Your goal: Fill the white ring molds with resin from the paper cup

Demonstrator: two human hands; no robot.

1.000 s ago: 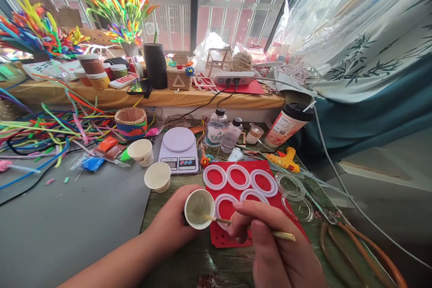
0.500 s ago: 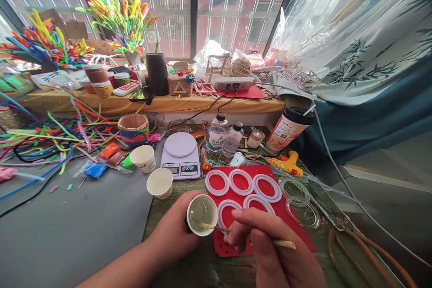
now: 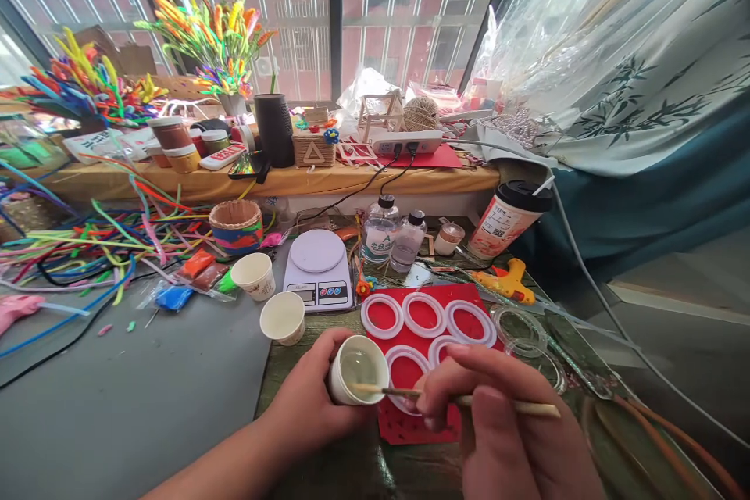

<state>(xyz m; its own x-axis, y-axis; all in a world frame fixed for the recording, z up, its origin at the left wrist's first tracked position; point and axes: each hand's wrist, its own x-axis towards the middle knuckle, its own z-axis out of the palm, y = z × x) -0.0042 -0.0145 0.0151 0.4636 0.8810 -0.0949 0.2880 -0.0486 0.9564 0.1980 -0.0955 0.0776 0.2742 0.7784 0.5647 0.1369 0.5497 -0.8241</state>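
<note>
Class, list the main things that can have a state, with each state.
Held paper cup: open, containing liquid
Stick: tip in that cup
Two other paper cups: upright, open
Larger bottle: capped
Smaller bottle: capped
Takeaway cup: lidded
Glue gun: lying down
White rings: lying on red sheet
Scale: display unreadable
Power strip: plugs inserted

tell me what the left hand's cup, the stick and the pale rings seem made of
The cup looks like paper, matte off-white, judging by its thin wall and rolled rim. The stick is probably wood or bamboo: dull, tan, straight. The rings may be silicone or plastic: smooth, milky, softly shiny.
</note>
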